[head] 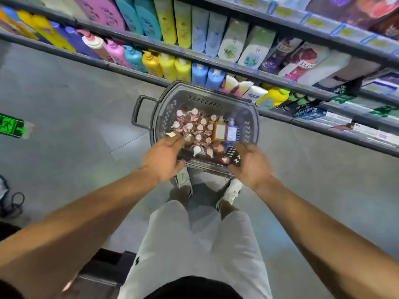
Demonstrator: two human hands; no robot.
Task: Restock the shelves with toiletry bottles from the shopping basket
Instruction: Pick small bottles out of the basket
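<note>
A grey shopping basket (pixel 251 117) stands on the floor in front of the shelves, filled with several small pink pump bottles (pixel 199 128), an amber bottle (pixel 219 131) and a blue-violet bottle (pixel 231 132). My left hand (pixel 163 157) hovers over the basket's near left side, fingers relaxed and reaching toward the bottles, holding nothing. Over the near right rim is my right hand (pixel 251 161), fingers loosely spread and empty. The shelves (pixel 216 58) behind the basket carry rows of coloured pump bottles and refill pouches.
The basket's dark handle (pixel 138 111) sticks out to the left. My feet in white shoes (pixel 232 190) stand just behind the basket. A green exit marking (pixel 11 126) is on the grey floor at left. A dark low object (pixel 103 268) lies beside my left leg.
</note>
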